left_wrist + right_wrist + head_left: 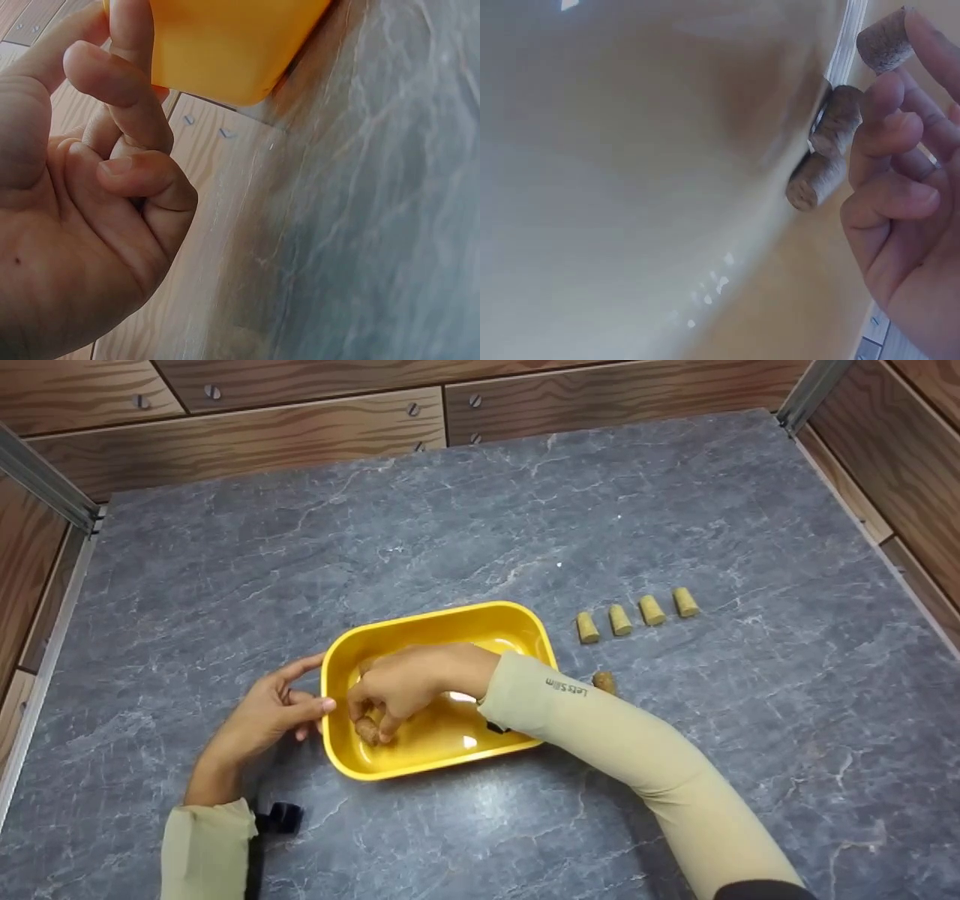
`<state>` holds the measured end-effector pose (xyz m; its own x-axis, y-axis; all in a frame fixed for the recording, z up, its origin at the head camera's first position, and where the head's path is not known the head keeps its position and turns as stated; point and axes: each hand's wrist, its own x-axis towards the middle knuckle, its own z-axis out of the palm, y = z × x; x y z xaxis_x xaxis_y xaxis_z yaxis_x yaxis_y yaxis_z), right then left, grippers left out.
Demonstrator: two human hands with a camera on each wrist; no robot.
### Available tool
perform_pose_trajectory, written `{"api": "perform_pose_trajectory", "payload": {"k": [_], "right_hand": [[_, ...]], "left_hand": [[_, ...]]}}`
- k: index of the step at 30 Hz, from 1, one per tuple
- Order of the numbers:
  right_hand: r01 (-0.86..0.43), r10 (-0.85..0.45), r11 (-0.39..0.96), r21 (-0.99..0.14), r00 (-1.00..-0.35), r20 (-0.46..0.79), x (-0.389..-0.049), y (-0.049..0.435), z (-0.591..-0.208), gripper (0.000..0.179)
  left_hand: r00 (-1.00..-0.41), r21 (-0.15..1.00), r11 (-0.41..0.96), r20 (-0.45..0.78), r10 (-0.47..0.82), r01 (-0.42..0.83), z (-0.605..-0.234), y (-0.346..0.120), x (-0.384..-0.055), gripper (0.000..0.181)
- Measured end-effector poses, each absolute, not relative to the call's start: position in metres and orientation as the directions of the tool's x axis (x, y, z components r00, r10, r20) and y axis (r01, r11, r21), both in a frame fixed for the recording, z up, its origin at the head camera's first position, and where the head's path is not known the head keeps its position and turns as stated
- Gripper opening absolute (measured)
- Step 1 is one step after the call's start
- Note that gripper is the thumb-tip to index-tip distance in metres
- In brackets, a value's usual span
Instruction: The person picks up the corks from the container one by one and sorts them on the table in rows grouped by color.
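My right hand (405, 682) reaches into a yellow plastic tub (439, 766) and pinches a brown cork stopper (367, 730) near its left end. In the right wrist view, this cork (885, 41) sits at the fingertips. Two more corks (836, 124) lie end to end against the tub wall, mostly hidden by the hand in the head view. At the tub's left end, my left hand (262, 709) holds the rim, its thumb tip over the edge and index finger at the outer wall. The left wrist view shows its other fingers curled below the tub (232, 52).
Several pale tapered corks (619, 619) lie in a slanted row right of the tub. Beside my right sleeve is a brown cork (604, 682), partly covered. Wood-patterned panels (300, 427) border the grey marbled table (450, 540) at the back and sides.
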<state>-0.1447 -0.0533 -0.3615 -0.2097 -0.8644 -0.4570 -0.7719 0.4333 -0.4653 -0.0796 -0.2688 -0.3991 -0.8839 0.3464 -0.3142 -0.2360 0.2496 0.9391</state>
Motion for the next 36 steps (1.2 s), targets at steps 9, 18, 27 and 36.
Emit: {"api": "perform_pose_trajectory", "payload": {"k": [9,18,27,36], "right_hand": [[-0.764,-0.883,0.438,-0.473,-0.266,-0.386,-0.153,-0.037,-0.332,0.035],[-0.741,-0.897,0.442,-0.506,-0.348,-0.274,-0.158,-0.005,-0.3,0.039],[-0.671,-0.892,0.335,-0.661,-0.451,0.006,-0.153,0.052,-0.292,0.036],[-0.582,-0.801,0.154,-0.799,-0.547,0.244,-0.143,0.108,-0.296,0.037]], "left_hand": [[-0.887,0.936,0.261,-0.317,0.336,-0.236,-0.399,-0.269,-0.08,0.072],[-0.889,0.934,0.272,-0.318,0.329,-0.233,-0.399,-0.269,-0.08,0.072],[-0.891,0.94,0.256,-0.307,0.335,-0.227,-0.399,-0.269,-0.08,0.074],[-0.886,0.934,0.263,-0.322,0.334,-0.24,-0.401,-0.27,-0.08,0.075]]}}
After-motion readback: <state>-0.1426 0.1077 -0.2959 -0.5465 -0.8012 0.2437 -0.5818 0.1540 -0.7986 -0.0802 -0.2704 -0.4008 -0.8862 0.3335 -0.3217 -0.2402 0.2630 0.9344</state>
